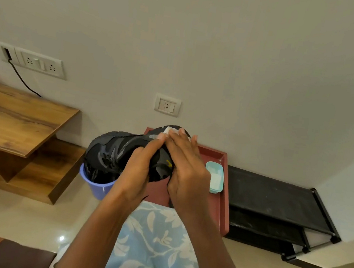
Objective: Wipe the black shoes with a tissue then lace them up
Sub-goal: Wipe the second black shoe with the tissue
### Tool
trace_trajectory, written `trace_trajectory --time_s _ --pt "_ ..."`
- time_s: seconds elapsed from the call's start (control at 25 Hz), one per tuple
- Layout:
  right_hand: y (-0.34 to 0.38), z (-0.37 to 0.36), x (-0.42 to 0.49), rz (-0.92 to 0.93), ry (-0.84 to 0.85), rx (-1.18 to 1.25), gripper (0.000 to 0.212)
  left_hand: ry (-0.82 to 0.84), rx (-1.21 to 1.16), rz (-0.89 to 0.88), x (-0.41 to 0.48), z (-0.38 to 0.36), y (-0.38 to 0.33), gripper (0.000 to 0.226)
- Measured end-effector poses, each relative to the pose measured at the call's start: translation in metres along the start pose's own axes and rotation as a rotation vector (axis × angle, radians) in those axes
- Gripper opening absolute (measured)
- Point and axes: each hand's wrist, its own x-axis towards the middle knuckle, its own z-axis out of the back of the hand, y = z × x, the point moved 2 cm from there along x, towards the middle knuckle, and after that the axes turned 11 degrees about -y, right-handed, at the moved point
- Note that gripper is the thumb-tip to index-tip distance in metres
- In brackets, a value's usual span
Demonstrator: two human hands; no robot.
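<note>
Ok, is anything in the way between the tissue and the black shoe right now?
Nothing visible is. The right hand presses the white tissue straight against the upper edge of the black shoe, while the left hand grips the shoe around its middle.

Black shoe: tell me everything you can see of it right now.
The black shoe is a sporty type with dark grey panels, a matte look and a small yellow mark near its right end. It is held off the ground, lying roughly sideways, its left end above a purple bucket. The left hand grips its middle; the right hand presses a white tissue flat against its upper right end. Lacing cannot be made out.
</note>
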Motion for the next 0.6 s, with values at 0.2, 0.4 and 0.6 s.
trace_trajectory --time_s 0.2,0.4,0.6 --pt "-0.001 0.004 0.022 0.004 0.035 0.079 0.038 -0.019 -0.055 -0.043 -0.006 -0.005 -0.003 0.029" --pt "-0.005 0.012 -0.03 -0.078 -0.097 0.072 0.044 0.018 -0.16 0.065 -0.003 0.003 0.001 0.044" --pt "-0.007 0.012 -0.033 -0.146 -0.146 0.015 0.042 0.034 -0.098 0.08 -0.004 -0.004 0.001 0.041"
